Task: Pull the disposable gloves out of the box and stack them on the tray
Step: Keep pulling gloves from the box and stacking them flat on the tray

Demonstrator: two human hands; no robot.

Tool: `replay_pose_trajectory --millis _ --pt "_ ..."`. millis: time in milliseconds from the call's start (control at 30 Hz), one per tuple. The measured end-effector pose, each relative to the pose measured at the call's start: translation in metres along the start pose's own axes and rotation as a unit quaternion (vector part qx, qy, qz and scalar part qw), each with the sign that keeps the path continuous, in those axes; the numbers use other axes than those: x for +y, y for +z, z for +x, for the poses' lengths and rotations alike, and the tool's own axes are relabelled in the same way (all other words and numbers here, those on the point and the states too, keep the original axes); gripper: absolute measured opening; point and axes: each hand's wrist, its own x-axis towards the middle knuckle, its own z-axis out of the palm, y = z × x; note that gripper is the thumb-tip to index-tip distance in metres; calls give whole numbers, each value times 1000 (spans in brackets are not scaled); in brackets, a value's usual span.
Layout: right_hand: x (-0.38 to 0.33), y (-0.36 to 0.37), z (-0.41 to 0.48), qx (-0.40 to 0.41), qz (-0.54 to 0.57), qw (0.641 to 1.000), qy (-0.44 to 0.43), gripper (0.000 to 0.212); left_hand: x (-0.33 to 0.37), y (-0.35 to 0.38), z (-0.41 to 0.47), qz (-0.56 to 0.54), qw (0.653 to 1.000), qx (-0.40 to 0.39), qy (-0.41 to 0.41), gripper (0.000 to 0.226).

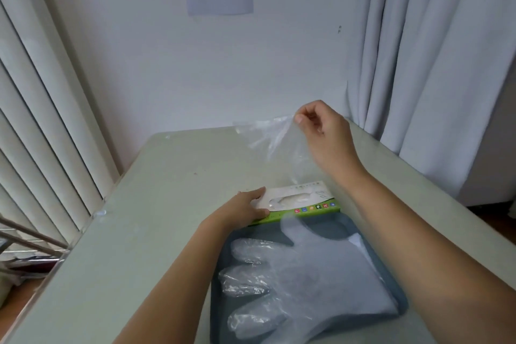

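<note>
Head view: the right hand (321,131) pinches 1 clear glove (275,142) lifted above the box (304,200), which the left hand (245,208) grips on the surface (173,170). Other gloves (296,274) lie on the tray (321,232) just beside. The film could drag a 2nd glove out, or fold on landing.

Bare pale-green tabletop (156,204) fills the frame's centre-left, leaving open passage there. The green-and-white cardboard box (304,204) and blue-grey plastic tray (329,227) block the lower right.

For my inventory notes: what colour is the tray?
Blue-grey tray, clearest in the head view.
</note>
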Motion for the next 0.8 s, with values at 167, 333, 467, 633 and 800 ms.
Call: replay_pose_trajectory --millis 167,333,467,633,800 --pt "-22 -30 -13 -28 148 982 116 19 15 -7 -9 -45 999 22 -9 64" --pt "-30 -65 -39 -42 393 872 289 15 25 -9 -40 -280 958 21 50 51" --pt "-26 -77 -61 -79 487 780 385 26 38 -10 -73 -319 940 35 117 67" --pt "-21 -77 -89 -122 478 753 436 25 68 -5 -115 -332 923 -11 196 47" --pt "-24 -78 -110 -164 474 746 439 34 82 8 -138 -269 934 12 234 36"
